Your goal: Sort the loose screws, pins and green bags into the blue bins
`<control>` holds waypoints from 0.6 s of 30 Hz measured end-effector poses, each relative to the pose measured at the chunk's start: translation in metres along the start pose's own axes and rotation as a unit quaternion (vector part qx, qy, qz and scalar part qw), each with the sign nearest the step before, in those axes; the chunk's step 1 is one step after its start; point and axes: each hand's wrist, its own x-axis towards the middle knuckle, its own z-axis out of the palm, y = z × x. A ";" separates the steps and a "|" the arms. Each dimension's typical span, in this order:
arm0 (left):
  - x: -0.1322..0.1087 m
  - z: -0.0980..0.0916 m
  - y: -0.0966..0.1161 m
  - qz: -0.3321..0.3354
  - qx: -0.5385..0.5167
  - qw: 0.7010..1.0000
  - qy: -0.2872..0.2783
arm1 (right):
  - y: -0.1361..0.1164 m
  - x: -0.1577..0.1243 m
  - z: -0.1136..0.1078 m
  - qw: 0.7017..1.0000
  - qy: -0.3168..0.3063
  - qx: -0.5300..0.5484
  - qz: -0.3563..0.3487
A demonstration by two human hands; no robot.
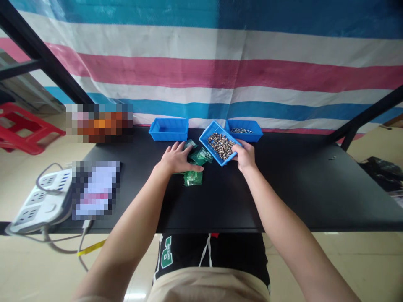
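Note:
My left hand [176, 160] rests palm down on a small heap of green plastic bags [197, 161] on the black table [283, 197], fingers spread flat over them. My right hand [244, 156] grips the near corner of a blue tray [209, 133] filled with several small metal parts [222, 145]; the tray is tilted and lifted at that side. One green bag [192, 178] lies just in front of my left thumb.
Two more blue trays stand at the table's back edge: one [169, 128] to the left, one [248, 129] to the right with a few metal pieces. A white power strip [42, 201] with cables lies at the left end. A striped tarp hangs behind.

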 end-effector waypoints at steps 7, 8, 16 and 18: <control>-0.002 -0.004 -0.003 -0.008 0.008 1.000 -0.006 | 0.009 0.000 0.001 0.993 0.014 -0.095 -0.066; -0.003 -0.004 -0.003 -0.009 0.008 1.000 0.000 | 0.009 0.000 0.001 0.993 0.013 -0.100 -0.066; -0.005 0.001 0.013 0.046 0.015 0.989 0.142 | 0.005 -0.001 -0.003 0.986 0.014 -0.131 -0.101; -0.005 0.005 0.019 0.084 0.006 0.986 0.143 | 0.003 -0.003 -0.003 0.984 0.019 -0.145 -0.106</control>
